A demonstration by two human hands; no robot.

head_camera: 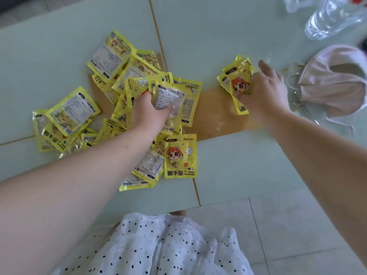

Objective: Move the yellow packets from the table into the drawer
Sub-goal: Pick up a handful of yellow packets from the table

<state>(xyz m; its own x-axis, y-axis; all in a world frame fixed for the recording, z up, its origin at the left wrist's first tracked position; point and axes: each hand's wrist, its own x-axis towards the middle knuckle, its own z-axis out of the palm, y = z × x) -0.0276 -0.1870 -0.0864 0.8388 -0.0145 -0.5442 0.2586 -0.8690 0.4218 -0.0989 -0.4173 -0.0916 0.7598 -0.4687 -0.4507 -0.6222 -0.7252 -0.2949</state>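
On the table, left hand grips a packet from the pile; right hand clutches several packets, long axes upright.

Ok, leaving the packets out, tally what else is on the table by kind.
Bottle: 1
Mask: 1
Clear plastic at top edge: 1
Total: 3, not counting blurred metal bits by the mask.

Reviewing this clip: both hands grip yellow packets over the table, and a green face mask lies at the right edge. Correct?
Not quite. The head view shows the face mask is pale pink, not green. The rest holds: the left hand and the right hand each grip yellow packets over the table, mask at the right edge.
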